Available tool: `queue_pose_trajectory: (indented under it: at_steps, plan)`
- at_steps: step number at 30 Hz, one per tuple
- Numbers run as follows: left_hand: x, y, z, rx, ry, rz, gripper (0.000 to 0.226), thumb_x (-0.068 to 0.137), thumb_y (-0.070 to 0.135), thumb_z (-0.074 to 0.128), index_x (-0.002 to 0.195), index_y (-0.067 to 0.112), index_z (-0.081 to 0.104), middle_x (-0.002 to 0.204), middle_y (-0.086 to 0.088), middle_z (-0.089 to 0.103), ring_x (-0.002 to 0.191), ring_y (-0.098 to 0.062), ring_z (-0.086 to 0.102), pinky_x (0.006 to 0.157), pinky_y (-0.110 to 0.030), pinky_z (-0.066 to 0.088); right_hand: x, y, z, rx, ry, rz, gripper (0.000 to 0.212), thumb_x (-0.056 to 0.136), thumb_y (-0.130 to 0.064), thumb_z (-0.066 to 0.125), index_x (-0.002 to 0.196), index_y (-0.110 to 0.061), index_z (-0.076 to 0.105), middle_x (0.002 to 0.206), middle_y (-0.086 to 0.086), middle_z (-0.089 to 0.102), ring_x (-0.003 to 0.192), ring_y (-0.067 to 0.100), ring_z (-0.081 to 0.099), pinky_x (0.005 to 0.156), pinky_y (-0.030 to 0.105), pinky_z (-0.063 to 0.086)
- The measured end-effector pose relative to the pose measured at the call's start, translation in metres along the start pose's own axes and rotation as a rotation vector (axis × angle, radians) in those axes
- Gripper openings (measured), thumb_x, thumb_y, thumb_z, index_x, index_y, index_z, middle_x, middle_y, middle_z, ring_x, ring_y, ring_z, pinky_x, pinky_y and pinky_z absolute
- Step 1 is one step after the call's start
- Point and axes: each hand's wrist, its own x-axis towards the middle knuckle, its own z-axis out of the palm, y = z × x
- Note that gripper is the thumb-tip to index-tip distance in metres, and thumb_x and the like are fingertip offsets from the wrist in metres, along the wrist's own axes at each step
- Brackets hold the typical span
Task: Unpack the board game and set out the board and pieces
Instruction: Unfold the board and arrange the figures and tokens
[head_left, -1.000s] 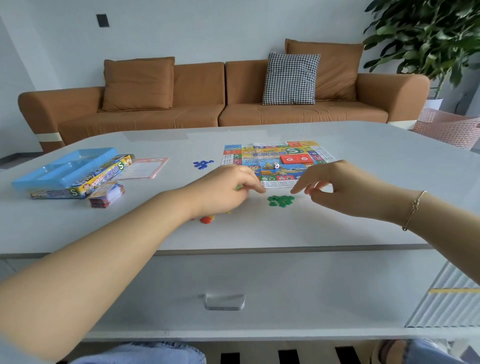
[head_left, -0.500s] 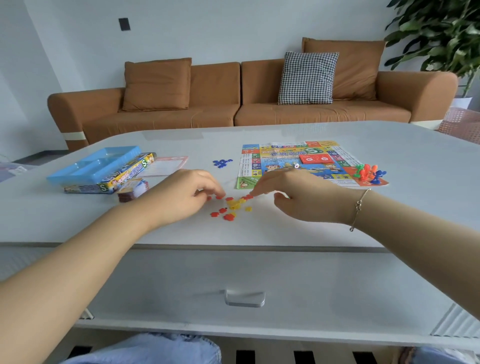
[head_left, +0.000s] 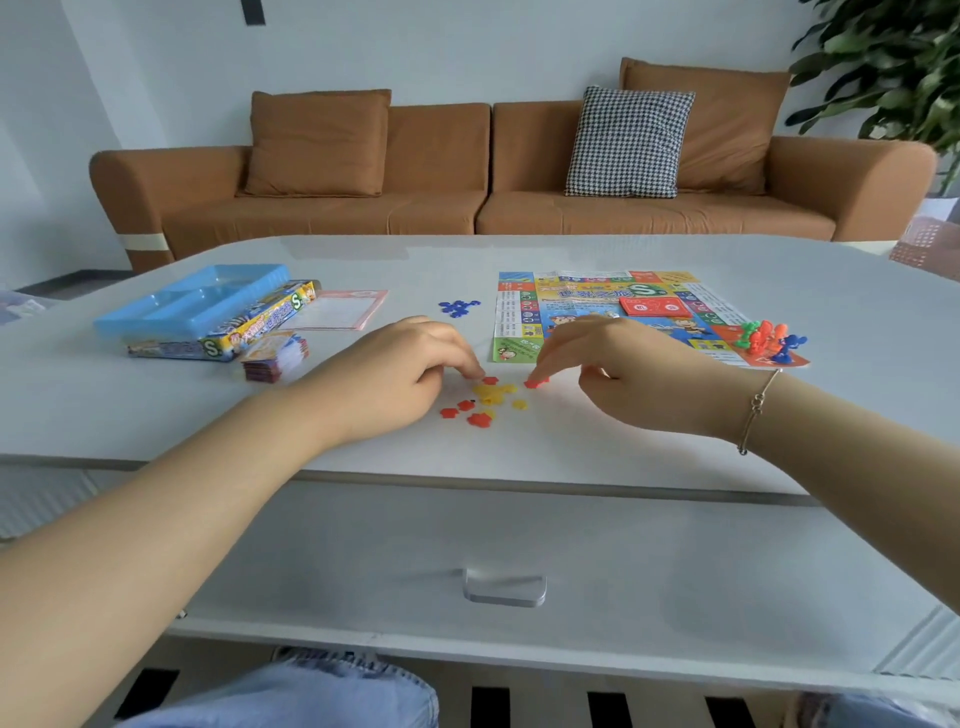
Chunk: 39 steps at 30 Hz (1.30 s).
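On the table (head_left: 363, 467), red and yellow chips (head_left: 485, 402) lie just nearer than the board (head_left: 524, 312), between the left hand (head_left: 402, 376), fingers curled touching one, and the right hand (head_left: 623, 374) pinching a red chip (head_left: 536, 383).

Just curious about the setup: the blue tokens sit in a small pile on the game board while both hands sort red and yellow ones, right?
Not quite. The head view shows the blue tokens piled on the bare table, left of the game board. Both hands do work among the red and yellow tokens.
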Motion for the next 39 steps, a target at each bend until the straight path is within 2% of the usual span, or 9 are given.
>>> queue_pose_trajectory:
  at_steps: [4, 9, 12, 15, 19, 24, 29, 35, 39]
  plan:
    - [-0.008, 0.002, -0.005, -0.019, 0.020, 0.006, 0.047, 0.083, -0.012, 0.043, 0.101, 0.019, 0.074, 0.108, 0.008, 0.067, 0.104, -0.012, 0.055, 0.094, -0.022, 0.038, 0.003, -0.006, 0.005, 0.014, 0.024, -0.051, 0.054, 0.077, 0.008, 0.037, 0.112, -0.019, 0.069, 0.114, -0.006, 0.062, 0.111, 0.013, 0.053, 0.095, 0.035, 0.044]
    - [-0.017, 0.003, -0.011, 0.015, -0.003, 0.005, 0.049, 0.076, 0.003, 0.033, 0.095, 0.020, 0.075, 0.106, 0.010, 0.067, 0.101, -0.011, 0.055, 0.092, -0.021, 0.037, 0.003, -0.009, 0.007, 0.010, 0.020, -0.095, 0.053, 0.075, 0.009, 0.041, 0.108, -0.020, 0.071, 0.112, -0.006, 0.064, 0.110, 0.012, 0.052, 0.094, 0.032, 0.044]
    - [-0.022, -0.006, -0.016, 0.069, 0.046, -0.050, 0.045, 0.082, -0.003, 0.039, 0.098, 0.020, 0.074, 0.106, 0.012, 0.066, 0.102, -0.009, 0.055, 0.092, -0.024, 0.040, 0.003, -0.009, 0.004, 0.038, 0.033, -0.075, 0.052, 0.076, 0.010, 0.042, 0.109, -0.019, 0.070, 0.114, -0.006, 0.064, 0.111, 0.011, 0.052, 0.096, 0.030, 0.043]
    - [-0.024, -0.010, -0.015, 0.087, 0.027, -0.099, 0.045, 0.082, -0.007, 0.043, 0.099, 0.021, 0.073, 0.107, 0.013, 0.065, 0.104, -0.007, 0.054, 0.093, -0.024, 0.039, 0.007, -0.009, 0.002, 0.045, 0.037, -0.031, 0.054, 0.079, 0.009, 0.040, 0.116, -0.020, 0.066, 0.121, -0.005, 0.060, 0.117, 0.011, 0.050, 0.101, 0.031, 0.041]
    - [-0.022, -0.013, -0.008, 0.080, -0.008, -0.106, 0.045, 0.082, -0.005, 0.041, 0.102, 0.021, 0.072, 0.110, 0.013, 0.064, 0.107, -0.011, 0.053, 0.096, -0.031, 0.040, 0.016, -0.013, 0.005, 0.019, -0.056, 0.012, 0.064, 0.078, 0.009, 0.036, 0.127, -0.025, 0.058, 0.134, -0.008, 0.050, 0.127, 0.010, 0.040, 0.106, 0.027, 0.034]
    - [-0.011, -0.010, -0.003, 0.049, -0.033, -0.078, 0.048, 0.079, -0.007, 0.039, 0.103, 0.021, 0.071, 0.109, 0.010, 0.065, 0.106, -0.013, 0.053, 0.096, -0.033, 0.041, 0.016, -0.011, 0.012, 0.045, -0.075, -0.011, 0.067, 0.072, 0.012, 0.034, 0.124, -0.021, 0.062, 0.130, -0.003, 0.054, 0.124, 0.013, 0.042, 0.104, 0.022, 0.032]
    - [-0.002, 0.001, 0.002, -0.001, -0.033, -0.063, 0.053, 0.080, -0.011, 0.038, 0.109, 0.021, 0.070, 0.114, 0.008, 0.066, 0.109, -0.012, 0.053, 0.098, -0.025, 0.038, 0.006, 0.001, 0.004, 0.058, -0.014, 0.025, 0.062, 0.074, 0.012, 0.033, 0.115, -0.020, 0.066, 0.124, -0.006, 0.059, 0.121, 0.013, 0.047, 0.105, 0.036, 0.038]
    - [-0.001, 0.011, 0.004, -0.132, -0.048, -0.126, 0.059, 0.081, -0.010, 0.037, 0.115, 0.027, 0.068, 0.121, 0.008, 0.065, 0.114, -0.010, 0.055, 0.100, -0.027, 0.042, 0.000, 0.002, -0.004, 0.111, 0.009, 0.085, 0.058, 0.077, 0.012, 0.033, 0.110, -0.021, 0.068, 0.111, -0.006, 0.064, 0.104, 0.010, 0.058, 0.095, 0.036, 0.046]
    - [0.000, 0.015, 0.006, -0.236, -0.048, -0.162, 0.060, 0.081, -0.007, 0.033, 0.115, 0.029, 0.067, 0.122, 0.012, 0.064, 0.115, -0.007, 0.056, 0.102, -0.027, 0.043, 0.000, 0.002, -0.005, 0.121, -0.008, 0.107, 0.057, 0.078, 0.010, 0.034, 0.110, -0.023, 0.068, 0.111, -0.003, 0.066, 0.105, 0.011, 0.059, 0.096, 0.036, 0.047]
